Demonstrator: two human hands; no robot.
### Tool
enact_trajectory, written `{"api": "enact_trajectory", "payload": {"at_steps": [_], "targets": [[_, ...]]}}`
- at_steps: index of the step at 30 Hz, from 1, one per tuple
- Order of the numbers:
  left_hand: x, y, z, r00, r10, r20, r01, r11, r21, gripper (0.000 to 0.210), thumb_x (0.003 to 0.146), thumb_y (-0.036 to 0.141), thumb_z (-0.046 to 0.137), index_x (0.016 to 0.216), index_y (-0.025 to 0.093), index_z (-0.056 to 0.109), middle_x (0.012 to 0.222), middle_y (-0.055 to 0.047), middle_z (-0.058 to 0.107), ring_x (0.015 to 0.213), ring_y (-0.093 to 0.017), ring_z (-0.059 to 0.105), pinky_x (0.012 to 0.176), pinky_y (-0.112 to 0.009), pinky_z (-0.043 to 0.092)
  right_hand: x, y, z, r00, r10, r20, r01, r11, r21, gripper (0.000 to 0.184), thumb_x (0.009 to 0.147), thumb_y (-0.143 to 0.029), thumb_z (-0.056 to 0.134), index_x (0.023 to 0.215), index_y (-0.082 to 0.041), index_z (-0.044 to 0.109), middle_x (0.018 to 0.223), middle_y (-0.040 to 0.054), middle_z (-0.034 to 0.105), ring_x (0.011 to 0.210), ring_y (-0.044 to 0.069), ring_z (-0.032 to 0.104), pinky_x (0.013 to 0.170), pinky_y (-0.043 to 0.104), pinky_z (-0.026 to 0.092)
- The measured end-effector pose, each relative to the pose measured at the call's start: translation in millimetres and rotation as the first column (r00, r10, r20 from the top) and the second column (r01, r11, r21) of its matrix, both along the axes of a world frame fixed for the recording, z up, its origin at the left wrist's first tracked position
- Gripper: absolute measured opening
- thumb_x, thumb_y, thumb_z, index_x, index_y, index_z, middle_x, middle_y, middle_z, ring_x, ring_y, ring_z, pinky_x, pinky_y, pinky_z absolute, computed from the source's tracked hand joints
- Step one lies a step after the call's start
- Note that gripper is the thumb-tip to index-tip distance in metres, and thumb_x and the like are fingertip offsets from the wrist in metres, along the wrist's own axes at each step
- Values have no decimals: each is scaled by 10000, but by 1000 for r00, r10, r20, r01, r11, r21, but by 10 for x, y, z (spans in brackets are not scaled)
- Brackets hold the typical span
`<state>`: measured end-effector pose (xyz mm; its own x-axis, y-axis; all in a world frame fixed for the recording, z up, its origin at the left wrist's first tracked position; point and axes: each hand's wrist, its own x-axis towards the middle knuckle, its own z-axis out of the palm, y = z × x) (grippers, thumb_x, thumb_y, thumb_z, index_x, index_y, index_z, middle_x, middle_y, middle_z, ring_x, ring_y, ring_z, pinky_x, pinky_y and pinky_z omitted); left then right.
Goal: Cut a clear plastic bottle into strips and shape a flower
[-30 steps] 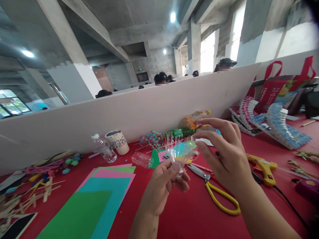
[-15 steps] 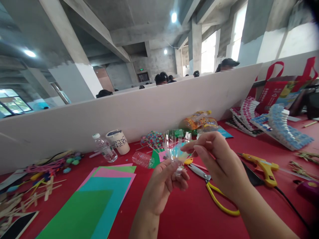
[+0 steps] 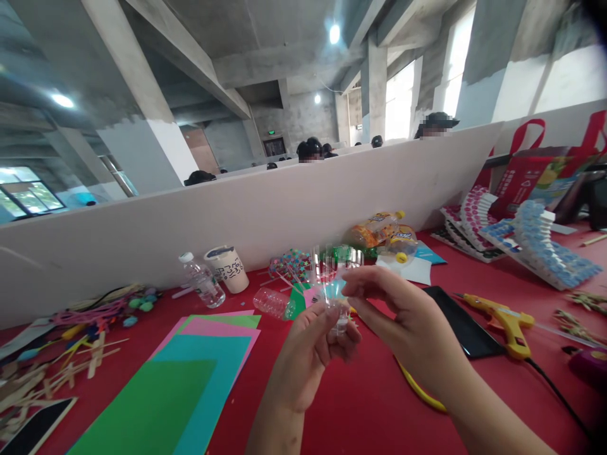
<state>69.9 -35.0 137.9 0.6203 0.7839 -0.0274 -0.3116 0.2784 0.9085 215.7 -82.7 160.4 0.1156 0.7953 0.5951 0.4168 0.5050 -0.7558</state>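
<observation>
My left hand (image 3: 317, 341) is closed around the neck end of a cut clear plastic bottle (image 3: 327, 278). The bottle's wall is slit into several thin upright strips that flare outward. At the right side of these strips, the bent fingers and thumb of my right hand (image 3: 398, 316) pinch one of them; the exact contact is partly hidden. Beneath my right hand lie scissors, with only part of the yellow handle (image 3: 422, 388) showing.
Coloured paper sheets (image 3: 142, 392) lie to the left, near wooden sticks (image 3: 61, 373). A small bottle (image 3: 202, 281), a cup (image 3: 227, 268) and a clear bottle piece (image 3: 272, 303) stand or lie behind. Rightward are a black phone-like slab (image 3: 467, 325) and a yellow glue gun (image 3: 502, 319).
My right hand has moved slightly down and left, its fingers curling in closer to the strips. It now covers more of the scissors and uncovers the black slab. My left hand keeps its hold.
</observation>
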Motion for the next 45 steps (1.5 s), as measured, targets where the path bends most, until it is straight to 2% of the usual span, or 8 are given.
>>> {"api": "enact_trajectory", "payload": {"at_steps": [7, 11, 15, 20, 26, 31, 38, 45], "targets": [[23, 5, 11, 999, 34, 35, -33, 999, -20, 197, 849, 315, 572, 803, 130, 620, 522, 9, 558, 488, -100, 532, 495, -203, 426, -88, 37, -83, 994, -82, 71, 77, 994, 77, 462, 827, -78, 515, 1231, -278, 410, 912, -22, 581, 839, 121, 550, 801, 278, 463], [9, 10, 2, 998, 19, 61, -17, 1000, -24, 229, 865, 300, 548, 748, 116, 617, 495, 13, 529, 485, -96, 526, 502, -205, 432, -165, 58, -150, 978, -135, 160, 105, 978, 181, 498, 847, -83, 489, 1286, -285, 369, 895, -17, 561, 828, 136, 527, 756, 287, 456], [-17, 3, 22, 996, 38, 78, -37, 999, -24, 197, 864, 292, 553, 824, 119, 637, 476, 23, 519, 476, -95, 525, 491, -195, 429, -215, 73, -192, 987, -123, 102, 98, 971, 218, 527, 862, -93, 485, 1315, -311, 329, 902, -26, 566, 853, 134, 547, 762, 283, 463], [-21, -17, 27, 997, 55, 60, -55, 998, -4, 209, 842, 306, 582, 762, 119, 629, 481, 10, 537, 477, -104, 531, 487, -205, 434, -215, 73, -200, 985, -157, 68, 134, 956, 262, 544, 856, -95, 500, 1323, -313, 324, 891, -37, 564, 845, 118, 551, 785, 269, 450], [-19, -8, 13, 988, 66, 140, -59, 997, -56, 234, 835, 286, 597, 668, 124, 612, 398, 48, 429, 447, -85, 501, 465, -176, 413, -249, 68, -229, 980, -181, 76, 154, 949, 276, 555, 834, -89, 508, 1315, -305, 335, 871, -42, 583, 840, 115, 570, 786, 262, 459], [-33, -9, 22, 989, 67, 131, -58, 996, -71, 200, 839, 274, 589, 724, 117, 638, 494, 24, 519, 453, -74, 507, 471, -180, 423, -275, 78, -226, 976, -203, 74, 174, 942, 285, 556, 806, -76, 526, 1280, -314, 361, 851, -56, 597, 819, 108, 584, 778, 259, 465], [-42, -19, 30, 995, 10, 97, -10, 1000, 2, 178, 853, 286, 572, 846, 122, 642, 532, 3, 576, 505, -93, 550, 495, -182, 439, -188, 44, -163, 992, -122, -19, 123, 974, 191, 615, 805, -54, 535, 1316, -319, 315, 814, -67, 604, 779, 95, 608, 762, 240, 485], [-51, 19, 34, 998, -30, 53, 29, 999, 23, 193, 859, 274, 555, 784, 110, 625, 530, 7, 555, 495, -94, 553, 504, -201, 449, -198, 24, -150, 996, -79, -37, 86, 972, 217, 611, 805, -46, 529, 1309, -326, 328, 836, -52, 585, 781, 109, 597, 780, 280, 481]]}}
